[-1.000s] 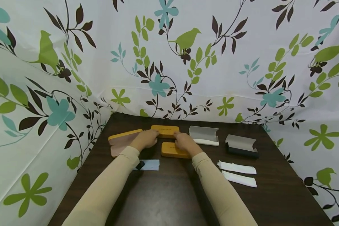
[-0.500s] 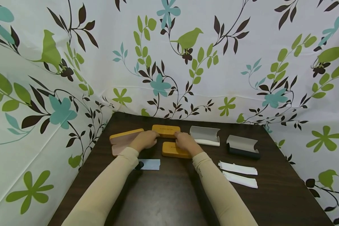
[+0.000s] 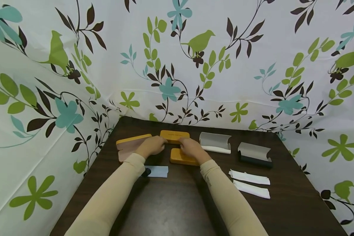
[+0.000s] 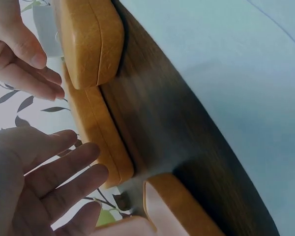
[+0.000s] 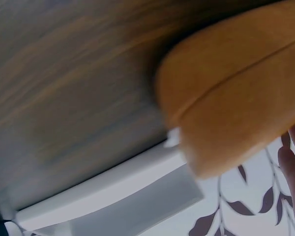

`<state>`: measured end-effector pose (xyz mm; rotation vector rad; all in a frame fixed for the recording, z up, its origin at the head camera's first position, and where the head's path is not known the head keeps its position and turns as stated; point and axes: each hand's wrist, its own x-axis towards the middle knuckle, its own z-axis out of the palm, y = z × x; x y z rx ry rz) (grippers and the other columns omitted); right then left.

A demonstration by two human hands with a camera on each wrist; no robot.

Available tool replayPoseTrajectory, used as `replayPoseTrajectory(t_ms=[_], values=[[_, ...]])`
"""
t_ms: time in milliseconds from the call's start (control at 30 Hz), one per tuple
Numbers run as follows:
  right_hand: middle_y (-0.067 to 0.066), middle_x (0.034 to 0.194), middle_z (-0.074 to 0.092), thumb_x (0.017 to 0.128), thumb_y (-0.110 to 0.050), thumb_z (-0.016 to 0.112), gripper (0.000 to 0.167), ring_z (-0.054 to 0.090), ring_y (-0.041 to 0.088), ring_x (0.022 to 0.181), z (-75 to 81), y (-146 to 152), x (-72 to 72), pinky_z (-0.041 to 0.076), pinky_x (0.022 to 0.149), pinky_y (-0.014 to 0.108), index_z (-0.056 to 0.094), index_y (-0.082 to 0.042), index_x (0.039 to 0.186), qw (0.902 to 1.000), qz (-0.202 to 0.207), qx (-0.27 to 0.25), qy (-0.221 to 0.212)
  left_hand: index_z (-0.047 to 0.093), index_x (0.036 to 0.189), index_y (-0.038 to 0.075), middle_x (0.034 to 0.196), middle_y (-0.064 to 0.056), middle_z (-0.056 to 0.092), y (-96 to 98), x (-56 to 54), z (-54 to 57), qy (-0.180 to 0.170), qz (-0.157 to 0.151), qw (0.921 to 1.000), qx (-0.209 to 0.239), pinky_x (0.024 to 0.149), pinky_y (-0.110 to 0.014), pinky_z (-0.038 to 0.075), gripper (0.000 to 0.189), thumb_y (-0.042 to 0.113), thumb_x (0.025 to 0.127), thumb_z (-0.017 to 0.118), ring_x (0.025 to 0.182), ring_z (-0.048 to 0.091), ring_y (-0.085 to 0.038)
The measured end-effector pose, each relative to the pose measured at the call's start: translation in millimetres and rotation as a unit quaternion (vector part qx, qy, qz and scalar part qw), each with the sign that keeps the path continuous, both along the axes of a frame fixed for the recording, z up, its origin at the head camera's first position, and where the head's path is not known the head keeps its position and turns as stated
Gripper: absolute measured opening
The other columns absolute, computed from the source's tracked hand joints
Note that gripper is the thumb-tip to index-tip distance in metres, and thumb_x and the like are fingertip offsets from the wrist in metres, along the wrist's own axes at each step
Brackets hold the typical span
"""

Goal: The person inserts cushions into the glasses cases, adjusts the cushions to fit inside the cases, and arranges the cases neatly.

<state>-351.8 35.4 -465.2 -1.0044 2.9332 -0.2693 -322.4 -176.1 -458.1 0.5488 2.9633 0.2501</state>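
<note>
The rear orange glasses case point(image 3: 175, 134) lies shut on the dark counter point(image 3: 165, 203), just beyond both hands, its long axis running left to right, across the line of the forearms. The left hand point(image 3: 151, 146) is at its near left corner, the right hand point(image 3: 190, 147) at its near right; neither is clearly closer, and whether either touches cannot be told. The left fingers point(image 4: 73, 189) are spread and slightly bent with nothing between them; the right fingers point(image 4: 39, 81) are loosely bent, the thumb apart, pinching nothing visible. The front orange glasses case point(image 3: 181, 158) lies nearer the person, partly hidden by the right hand, its long axis roughly parallel to the rear one's. A line of dark print shows on the rear case's top, too small to read; no brand can be made out.
</note>
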Motion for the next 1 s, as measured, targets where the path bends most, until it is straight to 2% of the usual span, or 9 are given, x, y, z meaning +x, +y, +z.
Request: replayPoseTrajectory(t_ms=[100,200,333,533,667,767,833,1000], values=[[0.011,0.120,0.070,0.103,-0.010,0.056,0.027,0.066,0.028,0.111,0.6,-6,2.1,0.052,0.097,0.046,0.066,-0.007,0.128,1.0000,0.004,-0.007,-0.004,0.069,0.130,0.009,0.125,-0.009,0.070,-2.0,4.1,3.9,0.002,-0.006,1.0000,0.005,0.099,-0.045,0.052,0.031,0.014,0.103,0.055,0.114,0.066,-0.026],[0.009,0.124,0.070,0.104,-0.010,0.055,0.029,0.065,0.027,0.116,3.7,-13,4.7,0.051,0.100,0.045,0.067,-0.007,0.130,0.9995,0.012,-0.018,-0.021,0.071,0.126,0.010,0.120,-0.007,0.071,-6.8,8.4,6.4,0.006,-0.011,0.9999,0.010,0.098,-0.044,0.052,0.028,0.015,0.103,0.056,0.111,0.067,-0.025],[0.009,0.124,0.070,0.105,-0.009,0.054,0.029,0.063,0.026,0.119,7.4,-23,8.8,0.049,0.103,0.043,0.069,-0.004,0.128,0.9980,0.042,-0.026,-0.039,0.074,0.119,0.009,0.115,-0.005,0.073,-19.7,16.7,8.2,0.005,-0.024,0.9993,0.029,0.096,-0.044,0.053,0.024,0.016,0.103,0.057,0.106,0.068,-0.024],[0.009,0.119,0.071,0.104,-0.007,0.055,0.024,0.066,0.025,0.114,11.1,-37,19.8,0.051,0.101,0.041,0.071,-0.002,0.122,0.9931,0.103,-0.017,-0.053,0.075,0.112,0.012,0.107,-0.002,0.073,-43.0,39.9,11.7,-0.004,-0.035,0.9991,0.024,0.089,-0.040,0.055,0.018,0.019,0.103,0.061,0.095,0.069,-0.019],[0.009,0.114,0.072,0.103,-0.006,0.056,0.023,0.067,0.024,0.109,9.1,-42,26.4,0.053,0.098,0.040,0.074,-0.003,0.117,0.9914,0.129,-0.008,-0.019,0.076,0.106,0.015,0.099,0.002,0.074,-55.4,57.3,12.3,0.008,-0.028,0.9995,0.008,0.075,-0.037,0.057,0.012,0.021,0.099,0.068,0.078,0.066,-0.013],[0.008,0.111,0.071,0.101,-0.004,0.057,0.022,0.067,0.024,0.107,5.4,-44,30.2,0.052,0.098,0.039,0.075,-0.004,0.114,0.9908,0.134,-0.005,0.016,0.077,0.098,0.017,0.090,0.005,0.073,-63.8,66.2,7.5,0.036,-0.021,0.9990,-0.016,0.067,-0.035,0.056,0.007,0.023,0.095,0.074,0.069,0.063,-0.010],[0.007,0.111,0.070,0.101,-0.003,0.057,0.022,0.066,0.024,0.108,3.8,-45,33.1,0.052,0.099,0.038,0.075,-0.005,0.114,0.9903,0.137,-0.002,0.024,0.077,0.092,0.018,0.083,0.006,0.072,-70.1,70.6,2.6,0.050,-0.017,0.9982,-0.028,0.063,-0.035,0.055,0.006,0.024,0.093,0.077,0.065,0.061,-0.009],[0.006,0.115,0.070,0.103,-0.007,0.057,0.023,0.066,0.023,0.111,4.0,-53,45.1,0.051,0.099,0.037,0.074,-0.006,0.118,0.9873,0.156,0.024,0.022,0.076,0.087,0.020,0.079,0.011,0.069,-84.2,79.2,-10.1,0.045,-0.028,0.9985,-0.013,0.063,-0.032,0.053,0.007,0.026,0.091,0.078,0.064,0.059,-0.006]])
